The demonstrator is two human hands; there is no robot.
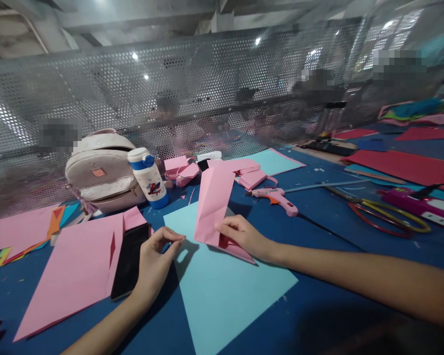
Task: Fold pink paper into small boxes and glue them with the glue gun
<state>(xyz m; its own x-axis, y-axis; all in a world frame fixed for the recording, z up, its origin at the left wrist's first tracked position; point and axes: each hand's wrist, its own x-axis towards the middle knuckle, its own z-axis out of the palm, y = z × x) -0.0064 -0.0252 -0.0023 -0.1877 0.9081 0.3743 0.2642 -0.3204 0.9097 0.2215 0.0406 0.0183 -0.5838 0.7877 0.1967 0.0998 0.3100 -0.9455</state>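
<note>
My right hand grips a folded piece of pink paper between thumb and fingers, near its lower edge. The paper stands up, creased, with a flap spread towards the right under my hand. Beneath it lies a light blue sheet on the blue table. Left of the paper and apart from it, my left hand makes a pinch, thumb and fingertips together. Whatever is in that pinch, if anything, is too small to make out. A black phone lies just beside my left hand, partly on a large pink sheet.
A pink glue gun with a black cord lies to the right, near scissors and a purple power strip. Behind stand a bottle, a pale backpack and small pink paper pieces. A perforated metal screen rises beyond.
</note>
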